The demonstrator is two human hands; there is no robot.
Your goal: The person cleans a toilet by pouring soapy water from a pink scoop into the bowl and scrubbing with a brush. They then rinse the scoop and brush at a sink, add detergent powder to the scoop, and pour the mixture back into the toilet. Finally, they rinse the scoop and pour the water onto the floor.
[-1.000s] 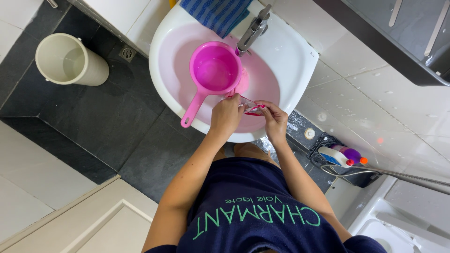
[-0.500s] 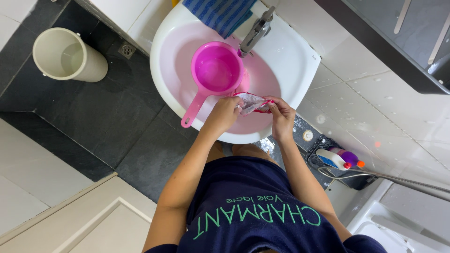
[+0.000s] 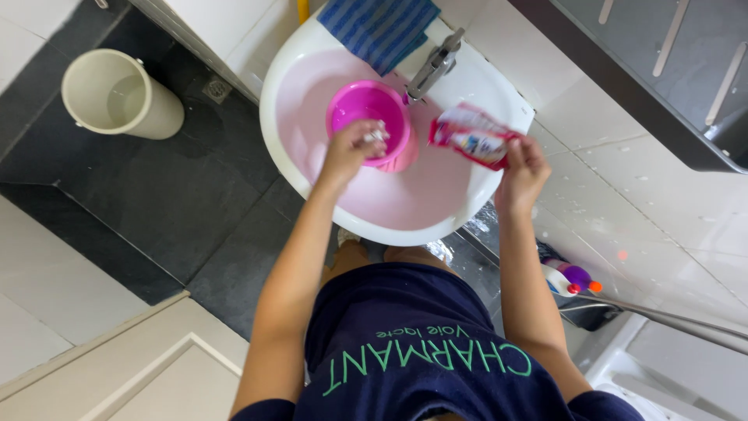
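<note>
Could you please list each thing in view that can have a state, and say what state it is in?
pink dipper: upright in the basin, nothing visible inside.
sachet: held over the basin by the right hand; whether torn open cannot be told.
left hand: over the dipper, pinching a small white scrap.
tap: no water running.
white basin: no standing water visible.
blue cloth: draped over the basin rim.
cream bin: upright, lidless.

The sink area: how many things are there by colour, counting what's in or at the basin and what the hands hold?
Pink: 1, the scoop bowl in the white basin
Red and white: 1, the sachet in the right hand
Blue: 1, the striped cloth
Silver: 1, the tap
Total: 4
</note>
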